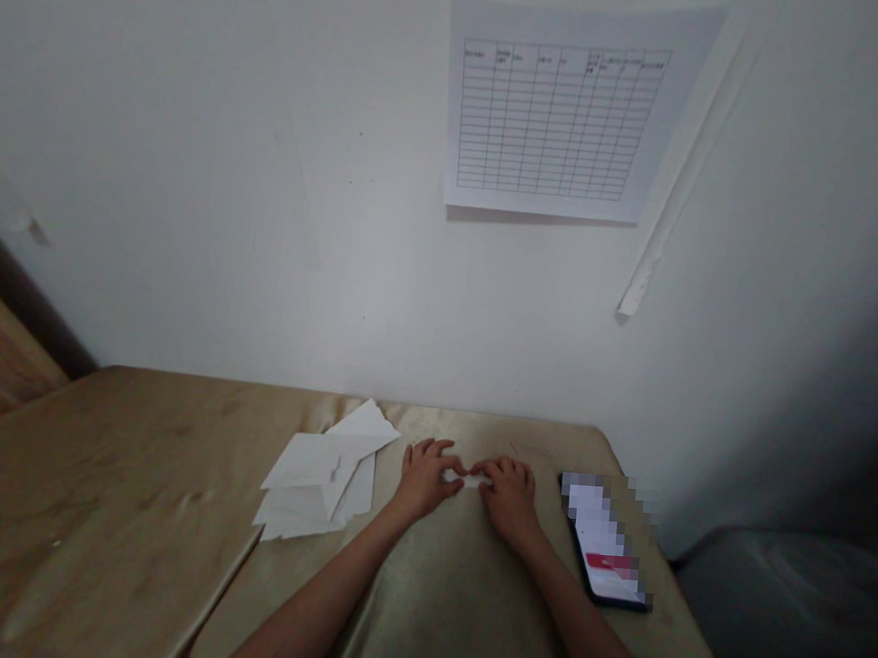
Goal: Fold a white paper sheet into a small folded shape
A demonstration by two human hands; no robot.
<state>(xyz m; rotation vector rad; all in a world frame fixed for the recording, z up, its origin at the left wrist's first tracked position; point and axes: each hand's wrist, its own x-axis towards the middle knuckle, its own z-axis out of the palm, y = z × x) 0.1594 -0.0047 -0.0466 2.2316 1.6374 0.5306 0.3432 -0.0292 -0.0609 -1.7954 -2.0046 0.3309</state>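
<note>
Between my two hands, low over the padded tan surface, is a small white piece of paper (471,481). My left hand (426,478) pinches its left end between thumb and index finger, the other fingers bent and raised. On the right end, my right hand (509,492) has its thumb and index finger closed in the same way. Both index fingertips nearly meet above the paper. Several white sheets (309,460) lie overlapped and askew to the left of my left hand.
A phone (604,546) with a lit, partly pixelated screen lies right of my right hand. The tan padded surface (136,468) meets a white wall (192,202), where a printed table sheet (559,117) hangs. Brown wood (2,349) stands far left; a dark rounded object (789,584) is at right.
</note>
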